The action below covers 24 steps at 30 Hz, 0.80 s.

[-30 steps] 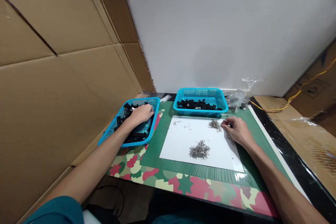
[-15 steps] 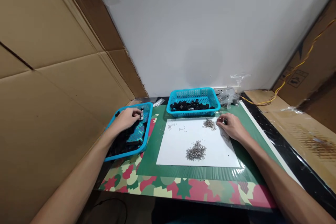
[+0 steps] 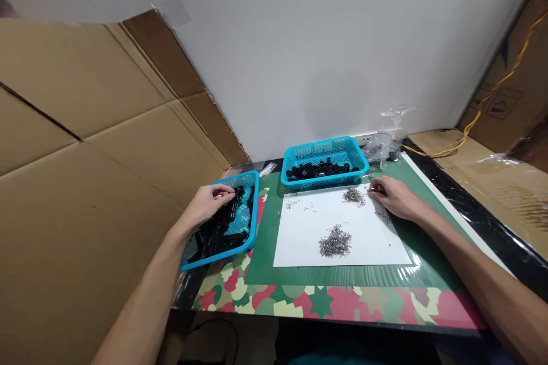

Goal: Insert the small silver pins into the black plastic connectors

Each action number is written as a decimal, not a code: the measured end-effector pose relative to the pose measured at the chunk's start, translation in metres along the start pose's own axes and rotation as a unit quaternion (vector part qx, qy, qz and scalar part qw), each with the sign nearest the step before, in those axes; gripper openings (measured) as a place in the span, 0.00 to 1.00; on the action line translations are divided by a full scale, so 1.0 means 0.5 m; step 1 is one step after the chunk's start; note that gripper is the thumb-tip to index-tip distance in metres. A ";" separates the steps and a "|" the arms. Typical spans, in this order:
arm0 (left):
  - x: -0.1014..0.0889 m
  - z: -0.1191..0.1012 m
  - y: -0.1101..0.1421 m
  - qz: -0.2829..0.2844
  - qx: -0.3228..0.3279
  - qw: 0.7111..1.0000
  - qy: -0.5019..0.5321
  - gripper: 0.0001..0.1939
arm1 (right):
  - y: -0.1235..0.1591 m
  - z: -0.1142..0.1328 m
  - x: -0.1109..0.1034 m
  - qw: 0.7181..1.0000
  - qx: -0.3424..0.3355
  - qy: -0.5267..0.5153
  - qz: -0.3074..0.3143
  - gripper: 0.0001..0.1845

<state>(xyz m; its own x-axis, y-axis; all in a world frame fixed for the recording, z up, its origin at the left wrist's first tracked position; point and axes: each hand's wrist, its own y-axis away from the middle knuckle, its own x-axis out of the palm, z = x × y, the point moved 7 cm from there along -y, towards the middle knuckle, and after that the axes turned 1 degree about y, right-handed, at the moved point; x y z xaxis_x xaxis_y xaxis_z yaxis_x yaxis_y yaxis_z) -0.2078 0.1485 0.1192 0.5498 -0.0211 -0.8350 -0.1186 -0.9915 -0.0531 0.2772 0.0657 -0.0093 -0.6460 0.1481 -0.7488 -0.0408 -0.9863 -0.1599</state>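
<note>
My left hand (image 3: 209,203) is over the left blue basket (image 3: 256,211), its thumb and fingers pinched together. Whatever may be between the fingertips is hidden. Black plastic parts (image 3: 218,234) fill much of this basket, some right beside the fingers. My right hand (image 3: 394,197) rests at the right edge of the white paper (image 3: 295,239), fingers closed around a thin dark tool with a fine tip (image 3: 375,189), its kind too small to tell. Just left of that tip lies a small pile of tiny metal pieces (image 3: 353,197). A larger pile of bent metal pieces (image 3: 335,242) sits nearer me.
A second blue basket (image 3: 325,184) with small black parts stands behind the paper. Clear plastic bags (image 3: 383,148) lie to its right. A green mat (image 3: 261,262) lies under the paper. Cardboard (image 3: 128,154) walls the left side; a yellow cable (image 3: 471,122) runs along the right.
The view has shifted, so the table appears farther right and more tilted. The small shiny part seen at my left fingertips no longer shows there. My right hand keeps its place by the small pile.
</note>
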 end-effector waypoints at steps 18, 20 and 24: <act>0.079 -0.192 0.043 0.018 0.099 0.982 0.159 0.14 | 0.012 0.031 0.001 0.949 0.013 -0.315 0.031 0.20; 0.119 -0.213 0.044 -0.012 0.111 0.959 0.262 0.12 | 0.018 0.048 0.003 0.934 0.013 -0.353 0.059 0.24; 0.264 -0.255 0.055 0.061 0.089 0.882 0.459 0.18 | 0.035 0.083 0.013 0.913 0.011 -0.393 0.106 0.24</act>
<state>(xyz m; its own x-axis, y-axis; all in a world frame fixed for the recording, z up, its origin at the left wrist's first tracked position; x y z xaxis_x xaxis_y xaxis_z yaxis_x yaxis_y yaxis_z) -0.0332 0.1023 0.0775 0.9519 -0.3025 -0.0491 -0.3065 -0.9404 -0.1473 0.2405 0.0462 0.0097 -0.9885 -0.1354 -0.0670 0.1386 -0.9893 -0.0465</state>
